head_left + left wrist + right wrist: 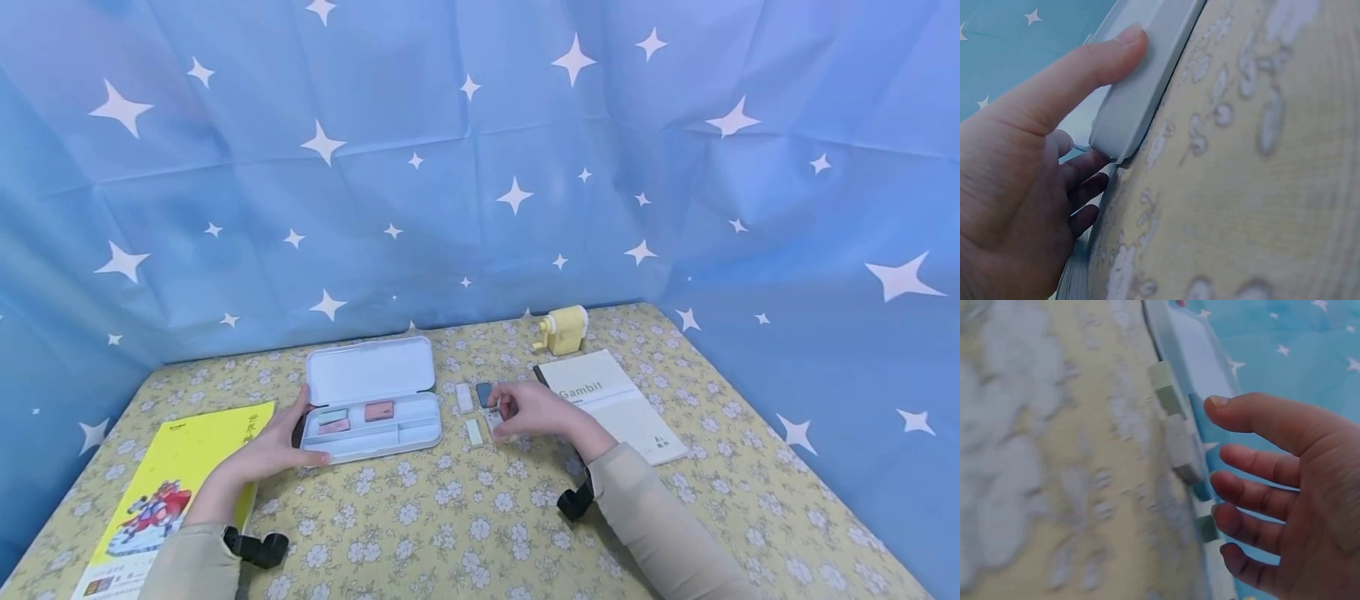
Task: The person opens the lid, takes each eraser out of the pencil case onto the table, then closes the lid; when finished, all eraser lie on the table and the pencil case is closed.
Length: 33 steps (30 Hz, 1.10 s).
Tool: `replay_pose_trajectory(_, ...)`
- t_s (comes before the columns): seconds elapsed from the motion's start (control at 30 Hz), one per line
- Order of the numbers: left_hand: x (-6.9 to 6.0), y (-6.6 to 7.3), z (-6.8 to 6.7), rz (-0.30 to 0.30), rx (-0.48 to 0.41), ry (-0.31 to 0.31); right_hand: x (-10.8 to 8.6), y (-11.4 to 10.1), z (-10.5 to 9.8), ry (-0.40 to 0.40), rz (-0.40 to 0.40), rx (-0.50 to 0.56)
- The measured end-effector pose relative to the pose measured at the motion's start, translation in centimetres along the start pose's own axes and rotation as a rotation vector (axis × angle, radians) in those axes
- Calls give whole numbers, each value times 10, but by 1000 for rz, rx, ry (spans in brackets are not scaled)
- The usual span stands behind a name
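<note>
An opened white pencil case lies on the table, its lid folded back. Inside are a green eraser and two pink ones, one of them the larger pink eraser. My left hand holds the case's left end, thumb along the front wall and fingers around the corner. To the right lie a white eraser, a dark blue eraser and a pale green eraser. Just above a greyish-white eraser, my right hand has loosely bent fingers, a gap showing between them and it.
A yellow book lies at the left, partly under my left forearm. At the right is a cream notebook, with a yellow pencil sharpener behind it. The flowered tablecloth reaches back to a blue starry curtain.
</note>
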<state>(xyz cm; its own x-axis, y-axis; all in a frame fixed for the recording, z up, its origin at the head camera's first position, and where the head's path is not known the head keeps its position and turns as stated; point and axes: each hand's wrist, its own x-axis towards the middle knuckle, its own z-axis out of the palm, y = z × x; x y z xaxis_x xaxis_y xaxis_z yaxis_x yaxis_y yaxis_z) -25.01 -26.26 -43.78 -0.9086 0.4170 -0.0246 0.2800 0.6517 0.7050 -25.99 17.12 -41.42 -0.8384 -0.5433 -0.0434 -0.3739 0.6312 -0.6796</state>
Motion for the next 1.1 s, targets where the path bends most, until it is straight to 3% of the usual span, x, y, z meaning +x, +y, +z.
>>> replay_pose_trajectory(0.2, 0, -3, -1, 4, -3, 1, 21, -19, -5, -23, -81, -51)
replay_pose_trajectory(0.5, 1, -8, 2, 11, -3, 5, 70, -49, -2, -154, -193, -98)
replay_pose_trajectory(0.8, 0, -8, 3, 16, -17, 9, 111, -70, 5, -280, -224, -153)
replay_pose_trajectory(1.1, 3, -9, 4, 9, -11, 18, 136, -84, 12, -348, -219, -178)
